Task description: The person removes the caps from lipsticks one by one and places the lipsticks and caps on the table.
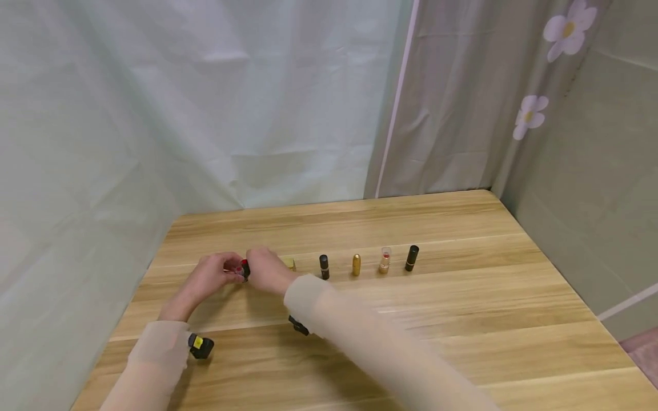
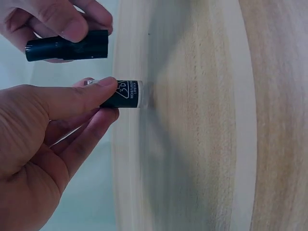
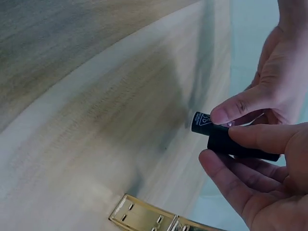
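Note:
Near the table's far left, my left hand (image 1: 212,276) pinches a black lipstick tube (image 2: 126,94) between thumb and fingers. White lettering marks its side, and its pale end points down close to the wood. Just beside it, my right hand (image 1: 266,270) holds a long black cap (image 3: 240,145) by thumb and fingertips. Tube and cap lie side by side, apart in the left wrist view and overlapping in the right wrist view. A bit of red shows between the hands in the head view. My left fingers hide much of the tube's upper part.
Right of the hands stands a gold case (image 3: 144,214), partly hidden in the head view. Further along the row are a black lipstick (image 1: 324,267), a gold tube (image 1: 356,265), a clear-capped lipstick (image 1: 384,262) and another black tube (image 1: 412,258). Curtains (image 1: 308,114) hang behind the table.

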A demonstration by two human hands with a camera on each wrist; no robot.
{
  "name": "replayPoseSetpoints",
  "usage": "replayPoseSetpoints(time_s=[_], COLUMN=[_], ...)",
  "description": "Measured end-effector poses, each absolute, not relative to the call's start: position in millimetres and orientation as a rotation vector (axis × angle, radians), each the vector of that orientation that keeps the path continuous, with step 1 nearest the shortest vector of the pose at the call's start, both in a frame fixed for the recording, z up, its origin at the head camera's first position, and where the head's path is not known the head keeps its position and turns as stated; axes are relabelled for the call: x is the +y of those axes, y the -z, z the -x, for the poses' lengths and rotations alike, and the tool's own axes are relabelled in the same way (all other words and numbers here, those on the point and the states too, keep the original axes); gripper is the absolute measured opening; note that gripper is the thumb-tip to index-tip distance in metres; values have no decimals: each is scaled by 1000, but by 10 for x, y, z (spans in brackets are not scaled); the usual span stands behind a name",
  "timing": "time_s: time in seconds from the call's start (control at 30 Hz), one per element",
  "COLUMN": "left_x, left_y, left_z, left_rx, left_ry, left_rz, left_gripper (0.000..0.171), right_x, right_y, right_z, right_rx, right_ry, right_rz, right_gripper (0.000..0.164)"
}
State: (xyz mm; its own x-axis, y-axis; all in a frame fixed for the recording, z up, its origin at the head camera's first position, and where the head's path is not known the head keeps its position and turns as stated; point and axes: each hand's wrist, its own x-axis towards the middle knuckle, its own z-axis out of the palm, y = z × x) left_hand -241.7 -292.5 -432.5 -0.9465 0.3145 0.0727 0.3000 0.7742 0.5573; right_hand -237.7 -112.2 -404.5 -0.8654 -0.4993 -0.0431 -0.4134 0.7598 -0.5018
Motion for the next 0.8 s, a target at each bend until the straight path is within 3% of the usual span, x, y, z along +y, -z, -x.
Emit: replayPoseSetpoints(time_s=[0.8], left_x=[-2945], left_y=[4313], left_z=[2353], left_rx=[2774], left_ry=[-959], left_rz=[-511], left_gripper=[23], right_x=[-1225], right_y=[4395], right_z=[2336], right_rx=[2829], right_ry=[758], right_rz=[548], right_gripper=[11])
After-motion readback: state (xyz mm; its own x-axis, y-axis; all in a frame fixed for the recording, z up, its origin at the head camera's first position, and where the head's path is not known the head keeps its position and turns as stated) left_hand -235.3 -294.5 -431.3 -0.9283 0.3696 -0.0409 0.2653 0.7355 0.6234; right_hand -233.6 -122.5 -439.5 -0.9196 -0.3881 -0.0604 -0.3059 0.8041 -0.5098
